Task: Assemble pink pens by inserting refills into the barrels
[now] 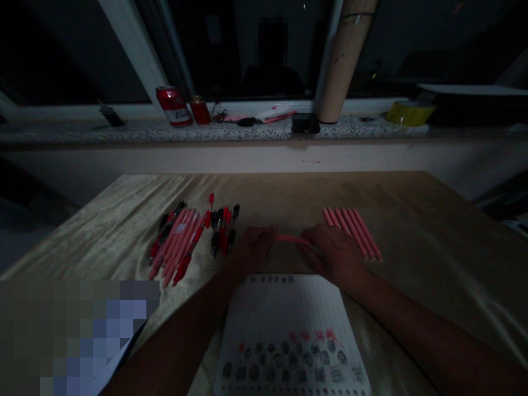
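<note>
A slim pink pen (292,238) is held level between my two hands, above the tabletop. My left hand (258,245) pinches its left end. The fingers of my right hand (330,250) are closed on its right end. Just beyond the right hand lies a row of several pink pens (355,231), side by side and slanting. To the left is a pile of pink pens (179,239) mixed with red and black ones. Between that pile and my left hand, several red and black click pens (225,228) lie loosely together.
A spiral notebook (289,313) with scribbled circles lies open below my hands. On the granite sill (272,131) stand a red can (173,106), a small red jar (200,110), a black box (306,123), a cardboard tube (344,66) and yellow tape (408,113).
</note>
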`<state>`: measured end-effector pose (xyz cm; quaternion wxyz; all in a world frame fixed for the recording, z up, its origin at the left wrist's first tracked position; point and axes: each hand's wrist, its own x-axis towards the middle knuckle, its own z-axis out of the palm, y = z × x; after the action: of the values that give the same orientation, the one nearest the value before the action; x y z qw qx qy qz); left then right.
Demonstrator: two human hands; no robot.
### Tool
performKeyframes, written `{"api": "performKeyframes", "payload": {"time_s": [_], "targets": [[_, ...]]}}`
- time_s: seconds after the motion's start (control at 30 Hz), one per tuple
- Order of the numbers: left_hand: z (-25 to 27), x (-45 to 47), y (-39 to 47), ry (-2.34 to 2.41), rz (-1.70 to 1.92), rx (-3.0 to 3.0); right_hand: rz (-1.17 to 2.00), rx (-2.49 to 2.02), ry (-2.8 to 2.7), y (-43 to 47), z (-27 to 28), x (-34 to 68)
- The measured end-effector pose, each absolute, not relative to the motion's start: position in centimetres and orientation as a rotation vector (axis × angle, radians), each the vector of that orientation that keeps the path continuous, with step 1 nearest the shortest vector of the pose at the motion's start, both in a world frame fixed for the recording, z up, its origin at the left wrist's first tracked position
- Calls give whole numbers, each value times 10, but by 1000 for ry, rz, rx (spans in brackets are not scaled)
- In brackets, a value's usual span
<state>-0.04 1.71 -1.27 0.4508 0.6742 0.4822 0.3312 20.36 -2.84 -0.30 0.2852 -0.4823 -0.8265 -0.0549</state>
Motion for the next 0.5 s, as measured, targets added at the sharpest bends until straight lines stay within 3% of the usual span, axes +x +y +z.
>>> {"api": "performKeyframes", "payload": {"time_s": [0.5], "targets": [[-7, 1, 17, 1188, 806, 1714, -128, -1280, -2240, -28, -4, 205]]}}
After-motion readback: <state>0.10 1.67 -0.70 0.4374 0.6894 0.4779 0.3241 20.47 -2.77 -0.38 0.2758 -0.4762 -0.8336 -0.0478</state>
